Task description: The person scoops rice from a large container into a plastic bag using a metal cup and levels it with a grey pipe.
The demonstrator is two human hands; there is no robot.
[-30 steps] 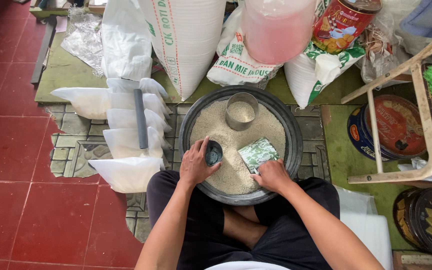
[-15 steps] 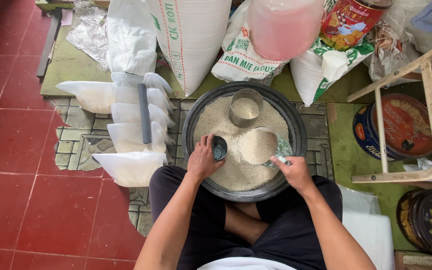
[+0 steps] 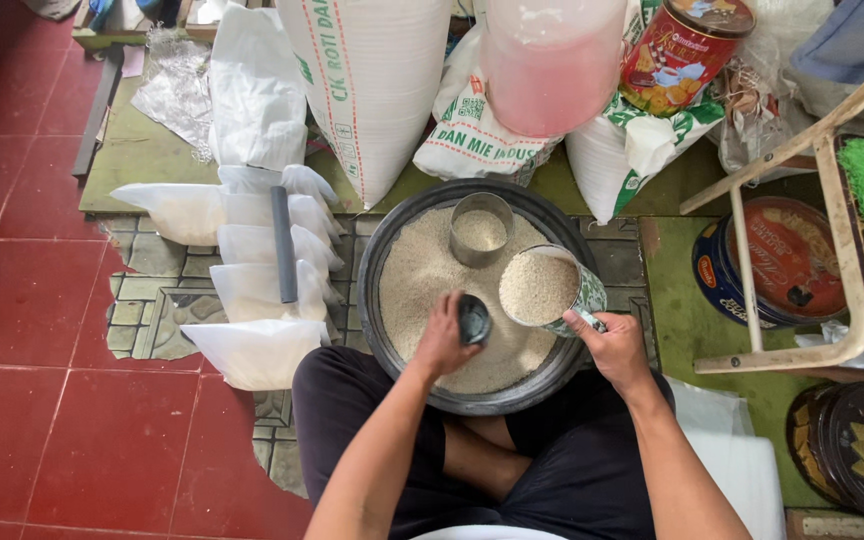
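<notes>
Our right hand (image 3: 617, 350) grips a mug (image 3: 550, 290) heaped with rice at center frame, held over the wide basin (image 3: 382, 250); our left hand (image 3: 442, 335) closes around a small dark cup (image 3: 473, 320) just beside it. A metal tin (image 3: 480, 230) stands in the rice, filled bags (image 3: 252, 350) at left.
</notes>
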